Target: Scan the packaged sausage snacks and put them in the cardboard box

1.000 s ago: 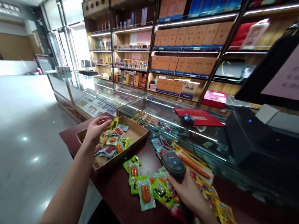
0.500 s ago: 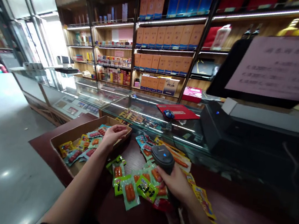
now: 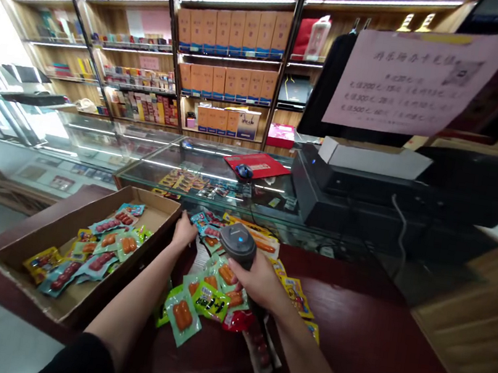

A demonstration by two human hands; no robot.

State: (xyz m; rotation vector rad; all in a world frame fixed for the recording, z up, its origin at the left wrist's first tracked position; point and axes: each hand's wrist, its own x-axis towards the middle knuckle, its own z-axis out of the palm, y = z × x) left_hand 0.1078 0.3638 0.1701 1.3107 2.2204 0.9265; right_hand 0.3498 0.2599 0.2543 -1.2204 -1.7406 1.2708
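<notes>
A dark grey scanner [image 3: 237, 242] is above sealed sausage packets [image 3: 183, 314] strewn on the table [image 3: 354, 327].

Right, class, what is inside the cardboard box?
The cardboard box holds overlapping packets, some showing orange or dark red pieces. Whatever the upper packets cover cannot be seen.

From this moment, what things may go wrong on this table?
The scanner in the right hand is close above loose packets; it might push some aside. The left forearm passes close beside the cardboard box and might nudge it. The packets overlap, so one underneath may go unseen.
</notes>
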